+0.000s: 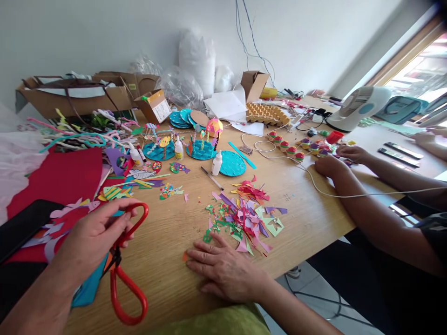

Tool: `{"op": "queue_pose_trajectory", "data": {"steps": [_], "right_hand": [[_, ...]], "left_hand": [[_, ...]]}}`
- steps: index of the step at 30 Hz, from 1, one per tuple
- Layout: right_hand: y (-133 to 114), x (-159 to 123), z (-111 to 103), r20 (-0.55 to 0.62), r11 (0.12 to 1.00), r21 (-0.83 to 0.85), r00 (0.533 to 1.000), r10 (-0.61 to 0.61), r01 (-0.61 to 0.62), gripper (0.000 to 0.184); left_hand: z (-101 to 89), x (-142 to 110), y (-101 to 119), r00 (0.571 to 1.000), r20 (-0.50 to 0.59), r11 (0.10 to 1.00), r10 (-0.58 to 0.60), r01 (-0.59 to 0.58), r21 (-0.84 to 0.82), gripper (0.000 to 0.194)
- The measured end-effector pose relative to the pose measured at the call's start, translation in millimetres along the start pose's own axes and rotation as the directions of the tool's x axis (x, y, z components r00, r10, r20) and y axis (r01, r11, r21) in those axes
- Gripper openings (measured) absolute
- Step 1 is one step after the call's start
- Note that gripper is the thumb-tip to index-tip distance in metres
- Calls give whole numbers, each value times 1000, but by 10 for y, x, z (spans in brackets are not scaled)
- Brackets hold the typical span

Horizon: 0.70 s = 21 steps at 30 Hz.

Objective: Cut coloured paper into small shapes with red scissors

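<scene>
My left hand [99, 228] is closed around one loop of a pair of red-handled scissors [131, 298]; the other loop hangs free below. The blades are mostly hidden, close to a teal piece [89, 288] at the table's edge. Palm down on the wood, my right hand [225, 267] lies with its fingers stretched out. A small orange scrap [185, 256] sits at its fingertips. Just beyond is a heap of coloured paper scraps [244, 211], pink, purple and green. Behind it a pen [212, 178], a white glue bottle [216, 164] and a teal disc [232, 164] rest on the table.
Finished-looking paper sea scenes [201, 148] stand further back. Red sheets [59, 181] and pipe cleaners [101, 132] lie at left. A white cable [314, 186] crosses the right side, where another person's arms [363, 204] reach over painted egg-carton pieces [291, 150]. A fan [363, 109] stands behind.
</scene>
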State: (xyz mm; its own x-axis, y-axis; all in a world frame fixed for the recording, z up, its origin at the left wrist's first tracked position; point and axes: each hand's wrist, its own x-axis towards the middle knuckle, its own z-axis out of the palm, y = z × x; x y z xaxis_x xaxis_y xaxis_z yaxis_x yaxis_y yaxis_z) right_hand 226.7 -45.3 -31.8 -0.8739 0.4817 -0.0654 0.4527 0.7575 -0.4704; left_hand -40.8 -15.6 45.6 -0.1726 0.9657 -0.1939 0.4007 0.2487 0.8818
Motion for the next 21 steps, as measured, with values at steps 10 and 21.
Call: {"op": "queue_pose_trajectory", "data": {"steps": [10, 21], "right_hand": [[-10, 21, -46, -39, 999, -12, 999, 34, -34, 49], [162, -47, -132, -230, 954, -93, 938, 259, -286, 30]], "left_hand": [[-81, -39, 62, 982, -109, 883, 152, -85, 462, 48], [13, 30, -149, 999, 51, 999, -9, 7, 32, 34]]}}
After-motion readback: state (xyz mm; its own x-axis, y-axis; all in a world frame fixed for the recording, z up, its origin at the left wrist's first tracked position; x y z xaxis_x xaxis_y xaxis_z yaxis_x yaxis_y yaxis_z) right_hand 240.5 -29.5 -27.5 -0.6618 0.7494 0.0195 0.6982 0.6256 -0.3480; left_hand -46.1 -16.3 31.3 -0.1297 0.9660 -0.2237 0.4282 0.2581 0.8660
